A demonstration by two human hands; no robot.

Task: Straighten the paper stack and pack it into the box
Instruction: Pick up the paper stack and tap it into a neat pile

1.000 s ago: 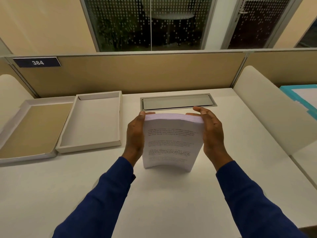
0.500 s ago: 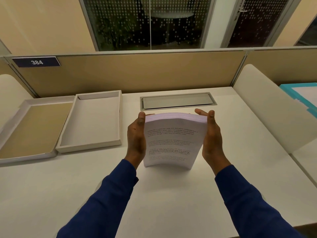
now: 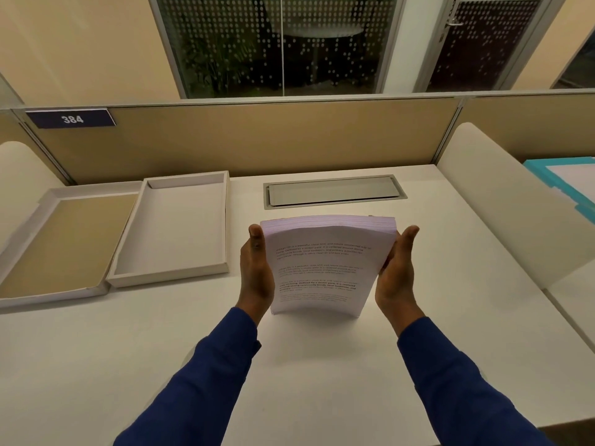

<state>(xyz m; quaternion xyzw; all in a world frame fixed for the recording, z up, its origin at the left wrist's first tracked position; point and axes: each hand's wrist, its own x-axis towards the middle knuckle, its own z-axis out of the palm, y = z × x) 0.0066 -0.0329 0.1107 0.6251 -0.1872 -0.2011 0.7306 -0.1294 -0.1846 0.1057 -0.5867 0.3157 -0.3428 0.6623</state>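
Both hands, left hand (image 3: 256, 272) and right hand (image 3: 396, 275), press flat against the sides of the upright white printed paper stack (image 3: 322, 268), its bottom edge on the white surface (image 3: 96, 365); the open white cardboard box (image 3: 174, 230) lies left of it.

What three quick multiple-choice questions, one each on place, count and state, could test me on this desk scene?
1. Where do the open box trays lie from the paper stack?
A. its left
B. its right
C. beneath it

2. How many open trays are on the desk?
A. one
B. two
C. four

3. How is the stack?
A. flat in a tray
B. upright between both hands
C. scattered

Answers: 1 A, both lie leftward; 2 B, two side by side; 3 B, left hand and right hand flank it, bottom edge on the desk.
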